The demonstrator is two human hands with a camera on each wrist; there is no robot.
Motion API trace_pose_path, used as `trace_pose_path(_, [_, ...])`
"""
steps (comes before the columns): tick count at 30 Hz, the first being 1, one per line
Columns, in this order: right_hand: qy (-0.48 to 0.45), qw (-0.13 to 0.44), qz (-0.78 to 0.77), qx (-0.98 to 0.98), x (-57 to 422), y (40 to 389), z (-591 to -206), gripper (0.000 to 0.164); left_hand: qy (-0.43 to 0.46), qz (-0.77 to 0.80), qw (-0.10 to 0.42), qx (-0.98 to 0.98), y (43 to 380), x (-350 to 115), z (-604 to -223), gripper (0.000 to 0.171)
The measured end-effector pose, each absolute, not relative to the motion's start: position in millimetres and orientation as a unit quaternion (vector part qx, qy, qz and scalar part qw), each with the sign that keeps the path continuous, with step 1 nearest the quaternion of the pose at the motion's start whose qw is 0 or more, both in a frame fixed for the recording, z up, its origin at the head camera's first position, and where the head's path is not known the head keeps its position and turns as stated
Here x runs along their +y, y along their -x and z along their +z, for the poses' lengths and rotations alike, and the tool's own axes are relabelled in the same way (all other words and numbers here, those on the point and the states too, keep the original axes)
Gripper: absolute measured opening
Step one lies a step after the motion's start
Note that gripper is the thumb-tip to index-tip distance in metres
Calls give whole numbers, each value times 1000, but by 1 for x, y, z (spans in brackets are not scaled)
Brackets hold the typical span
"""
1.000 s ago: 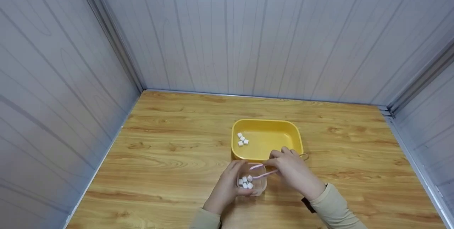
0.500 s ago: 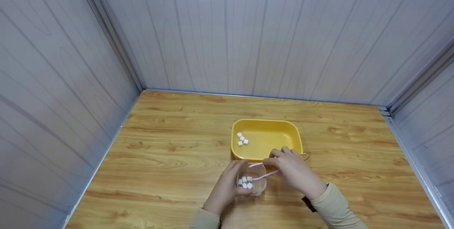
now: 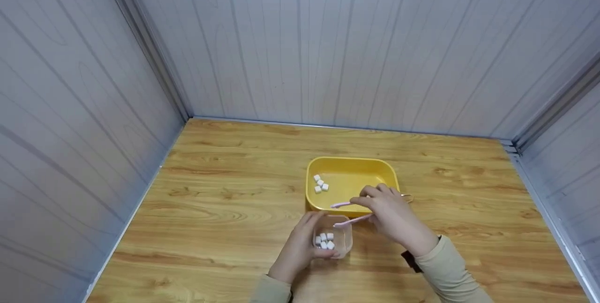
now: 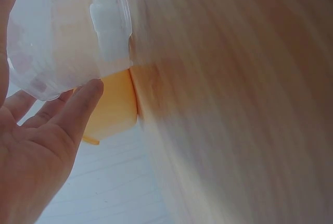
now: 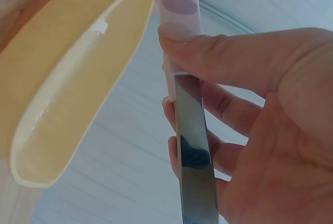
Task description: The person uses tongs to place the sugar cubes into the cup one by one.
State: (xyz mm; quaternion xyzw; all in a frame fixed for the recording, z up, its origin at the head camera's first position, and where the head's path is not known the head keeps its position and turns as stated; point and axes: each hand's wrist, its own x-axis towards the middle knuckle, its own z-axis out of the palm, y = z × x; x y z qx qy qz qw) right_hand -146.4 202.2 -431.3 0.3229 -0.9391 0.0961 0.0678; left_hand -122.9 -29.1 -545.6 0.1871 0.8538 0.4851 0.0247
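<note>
My left hand (image 3: 297, 249) holds a small clear plastic container (image 3: 344, 243) by its sides, thumb at the near side and fingers at the far left. Several white cubes (image 3: 330, 236) lie in its left part. My right hand (image 3: 396, 218) pinches a pair of tongs (image 3: 356, 220) with pink arms and a bent metal handle (image 5: 192, 125). The tong tips are spread, with nothing between them; one is over the container, the other over the near rim of a yellow tub (image 3: 349, 185). Several white cubes (image 3: 325, 187) lie at the tub's left end.
The yellow tub stands directly behind the container on a wood-grain table (image 3: 225, 200). Pale panel walls (image 3: 300, 49) enclose the table at the back and both sides.
My right hand has lifted the tongs up and away from the cubes, toward the yellow tub, and their tips have spread wider. The left hand and the container stay in place.
</note>
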Motion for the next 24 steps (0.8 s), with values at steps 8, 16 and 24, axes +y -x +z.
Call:
trace_pose_path(8, [-321,75,101,-939,200,150,-426,51,-178,486,27,855,122,-28,-546,92])
trace_pose_path(16, [-305,70,96,-945,198,159,-423,50,-179,490,26,853,122,-28,-545,92])
trace_pose_path(24, [-292,63,93,-950,199,168,-422,50,-181,481,28,858,122,-28,-545,92])
